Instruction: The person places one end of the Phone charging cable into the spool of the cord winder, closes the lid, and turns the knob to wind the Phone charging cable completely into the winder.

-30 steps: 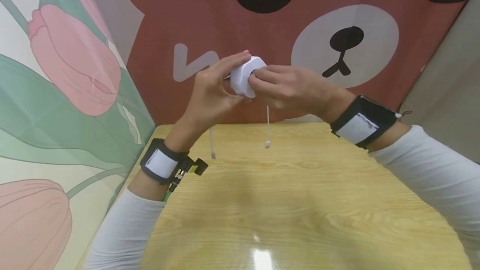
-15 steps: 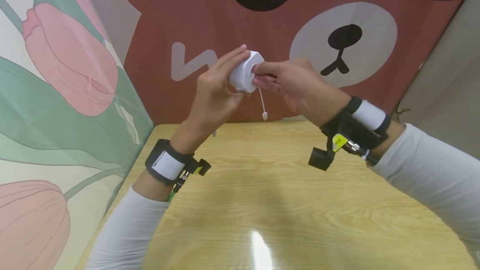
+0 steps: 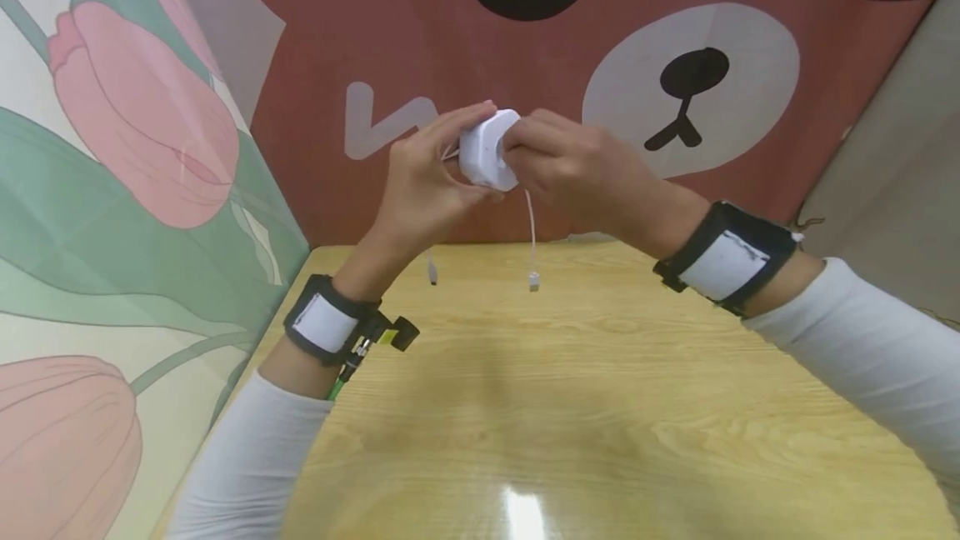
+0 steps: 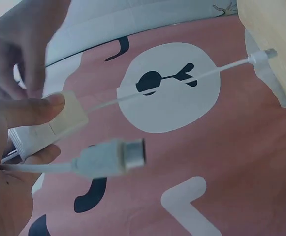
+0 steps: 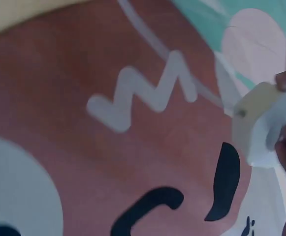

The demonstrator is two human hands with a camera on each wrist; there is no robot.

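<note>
In the head view my left hand [image 3: 423,182] grips a white, faceted cable winder [image 3: 480,157], held up above the table's far edge. The thumb is below it and the fingers over its top. My right hand [image 3: 577,165] has its curled fingertips at the winder's right face, pinching there; they hide the middle of that face. A white cable comes out on both sides. One end, with a USB plug [image 3: 534,282], hangs to the right; a slimmer plug [image 3: 432,273] hangs to the left. In the left wrist view this slimmer plug [image 4: 111,157] is close to the camera.
A wood-patterned table [image 3: 570,390] lies below both hands. Behind it hangs a reddish cloth with a bear face [image 3: 525,65], and a tulip-patterned cloth [image 3: 150,123] is on the left. Each wrist wears a black strap [image 3: 330,319] with a camera.
My right hand turned at the wrist and then turned back, its fingers staying at the winder's face. Both hanging plugs rose, then dropped lower again. The left hand shifted only slightly.
</note>
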